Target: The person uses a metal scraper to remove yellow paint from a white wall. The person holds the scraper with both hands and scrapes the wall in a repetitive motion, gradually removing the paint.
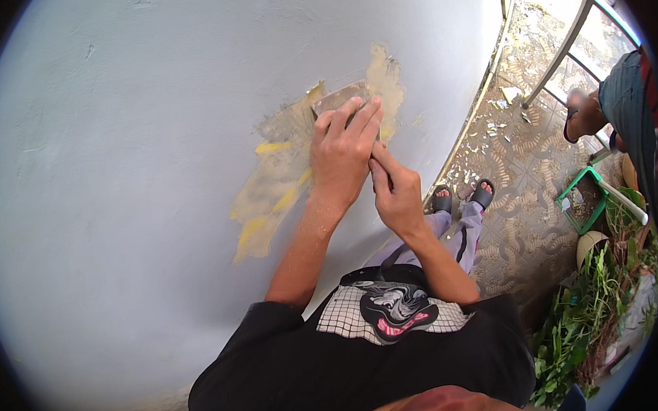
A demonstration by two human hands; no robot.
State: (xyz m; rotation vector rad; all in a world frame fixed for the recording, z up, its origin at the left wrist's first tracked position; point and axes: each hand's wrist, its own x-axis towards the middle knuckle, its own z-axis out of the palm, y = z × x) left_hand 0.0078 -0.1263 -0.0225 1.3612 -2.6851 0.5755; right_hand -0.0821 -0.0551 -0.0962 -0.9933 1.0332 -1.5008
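Note:
A wide metal scraper blade [339, 97] lies against the grey painted wall [154, 175], at the upper part of a scraped patch [274, 175] of beige and yellow. My left hand [344, 149] presses on the blade, its fingers spread over the metal. Just below it on the right, my right hand [398, 193] is closed around the scraper's handle, which is mostly hidden by my fingers. The paint has a ragged edge around the patch, and dust clings to my left forearm.
Paint flakes [498, 129] litter the patterned paving [521, 195] along the wall's foot. A green-framed dustpan [581, 229] with a pale handle lies near leafy plants [569, 315]. At the upper right, another person's leg [621, 87] is beside a metal ladder [569, 45].

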